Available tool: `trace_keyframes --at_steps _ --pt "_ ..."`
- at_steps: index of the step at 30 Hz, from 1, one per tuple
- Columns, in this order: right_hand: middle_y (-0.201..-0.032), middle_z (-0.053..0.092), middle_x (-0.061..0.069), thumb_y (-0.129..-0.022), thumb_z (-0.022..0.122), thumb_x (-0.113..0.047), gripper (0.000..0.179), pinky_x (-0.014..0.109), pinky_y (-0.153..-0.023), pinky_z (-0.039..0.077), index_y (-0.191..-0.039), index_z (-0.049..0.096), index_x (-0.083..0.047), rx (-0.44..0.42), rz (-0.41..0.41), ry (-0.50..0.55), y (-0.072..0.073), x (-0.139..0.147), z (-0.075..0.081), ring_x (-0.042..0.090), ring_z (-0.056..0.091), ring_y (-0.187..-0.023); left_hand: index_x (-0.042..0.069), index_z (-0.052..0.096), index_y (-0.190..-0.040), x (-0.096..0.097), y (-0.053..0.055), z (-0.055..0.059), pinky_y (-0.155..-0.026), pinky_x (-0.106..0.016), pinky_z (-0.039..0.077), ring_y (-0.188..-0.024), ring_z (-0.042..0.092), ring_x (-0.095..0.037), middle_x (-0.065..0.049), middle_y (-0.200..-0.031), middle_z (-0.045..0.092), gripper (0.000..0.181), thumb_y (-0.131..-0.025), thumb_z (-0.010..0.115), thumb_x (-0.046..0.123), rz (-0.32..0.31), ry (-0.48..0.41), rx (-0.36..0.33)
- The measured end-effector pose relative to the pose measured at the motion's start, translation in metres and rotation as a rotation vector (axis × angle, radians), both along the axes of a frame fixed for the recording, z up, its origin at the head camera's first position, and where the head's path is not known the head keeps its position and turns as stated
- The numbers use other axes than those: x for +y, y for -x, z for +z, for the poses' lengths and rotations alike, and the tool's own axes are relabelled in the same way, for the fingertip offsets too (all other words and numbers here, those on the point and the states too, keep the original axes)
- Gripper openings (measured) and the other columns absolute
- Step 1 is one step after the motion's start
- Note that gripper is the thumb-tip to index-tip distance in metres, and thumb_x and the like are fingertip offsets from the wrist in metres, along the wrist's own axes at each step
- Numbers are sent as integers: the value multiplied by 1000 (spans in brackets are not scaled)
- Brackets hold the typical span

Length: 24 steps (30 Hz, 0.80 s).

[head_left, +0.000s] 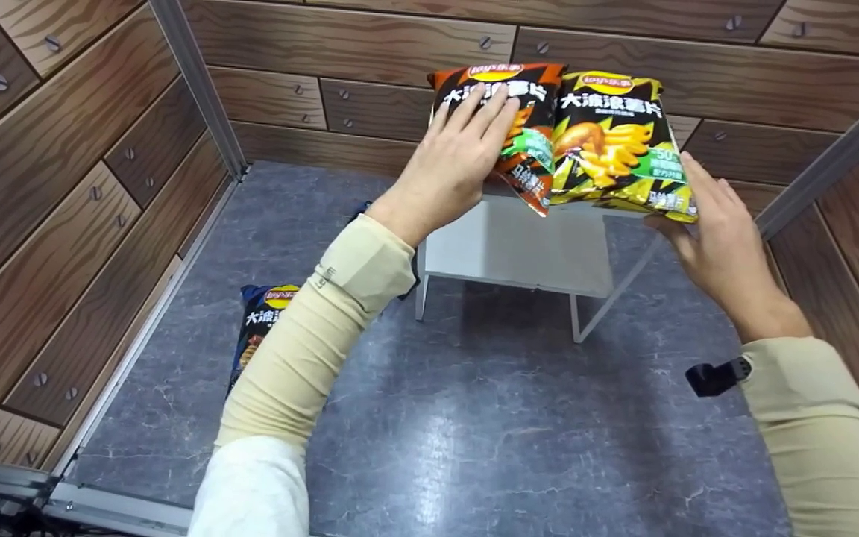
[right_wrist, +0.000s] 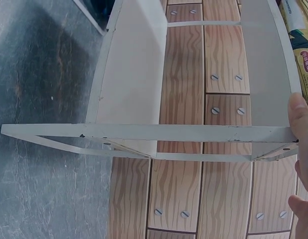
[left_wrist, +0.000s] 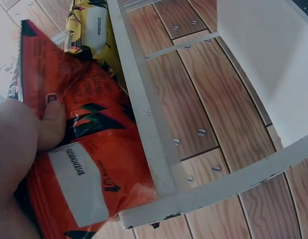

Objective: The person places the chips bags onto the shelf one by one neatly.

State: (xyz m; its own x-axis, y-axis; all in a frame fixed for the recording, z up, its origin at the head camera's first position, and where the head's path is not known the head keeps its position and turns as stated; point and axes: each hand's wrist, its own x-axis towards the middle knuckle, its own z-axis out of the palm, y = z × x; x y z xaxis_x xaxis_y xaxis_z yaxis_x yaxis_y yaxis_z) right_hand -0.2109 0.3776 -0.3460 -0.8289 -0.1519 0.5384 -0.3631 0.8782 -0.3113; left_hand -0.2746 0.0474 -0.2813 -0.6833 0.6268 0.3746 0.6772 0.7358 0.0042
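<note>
Two Lay's potato chip bags lie side by side on the top of a white metal rack [head_left: 515,242]. The red-and-black chip bag [head_left: 537,160] is at the left, and its lower end hangs past the rack's front edge. My left hand [head_left: 455,171] grips it, fingers spread over the printed front. In the left wrist view the thumb [left_wrist: 53,117] presses on the bag's red back. Beside it is the yellow-and-black chip bag [head_left: 612,138]. My right hand [head_left: 728,242] touches that bag's right side, its thumb [right_wrist: 298,107] against the rack's top corner.
A blue-and-black chip bag [head_left: 258,317] lies on the grey floor [head_left: 429,425], partly hidden by my left sleeve. Behind the rack's left legs is a dark object, mostly hidden. Wood-patterned walls [head_left: 370,33] with metal corner posts enclose the space.
</note>
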Motion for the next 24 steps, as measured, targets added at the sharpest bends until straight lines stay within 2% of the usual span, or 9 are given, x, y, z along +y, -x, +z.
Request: trace_keyframes --at_steps 7,10,13,15,19,24 --pt "-158 36 17 -85 76 -14 79 62 -118 26 -154 37 -10 -1 10 -10 0 -2 1 43 39 -141 10 20 -159 -3 2 -4 -125 -56 14 -155 13 -28 -7 -167 19 68 -97 49 8 0 43 -65" --pt "-158 37 17 -85 76 -14 79 62 -118 26 -153 37 -11 0 10 -6 0 -3 2 43 39 -142 11 17 -160 -5 2 -4 -125 -55 10 -156 9 -28 -5 -168 15 74 -98 56 25 -5 68 -91" --pt "-158 37 17 -85 76 -15 79 61 -119 25 -154 37 -11 -1 10 -4 0 -3 2 42 39 -142 14 10 -161 -7 3 -6 -126 -55 4 -156 4 -26 -3 -169 9 92 -93 63 48 4 103 -112" --pt "-157 37 17 -85 76 -14 79 61 -119 25 -154 37 -11 -3 8 -4 -1 -4 2 42 39 -142 15 4 -161 -7 3 -8 -126 -54 2 -156 0 -25 -2 -169 4 104 -88 65 57 18 133 -115" --pt "-158 37 17 -86 75 -15 78 61 -119 25 -153 37 -12 -11 2 -4 -1 -4 1 42 39 -142 16 -2 -161 -6 4 -12 -126 -54 0 -156 -3 -25 -2 -169 -2 117 -81 69 63 39 162 -92" --pt "-158 37 16 -86 75 -16 78 60 -119 25 -154 37 -12 -9 -3 -6 -2 -2 1 42 39 -142 16 -1 -161 -7 6 -15 -126 -53 0 -156 -4 -24 -3 -169 -2 121 -78 71 67 30 117 -69"
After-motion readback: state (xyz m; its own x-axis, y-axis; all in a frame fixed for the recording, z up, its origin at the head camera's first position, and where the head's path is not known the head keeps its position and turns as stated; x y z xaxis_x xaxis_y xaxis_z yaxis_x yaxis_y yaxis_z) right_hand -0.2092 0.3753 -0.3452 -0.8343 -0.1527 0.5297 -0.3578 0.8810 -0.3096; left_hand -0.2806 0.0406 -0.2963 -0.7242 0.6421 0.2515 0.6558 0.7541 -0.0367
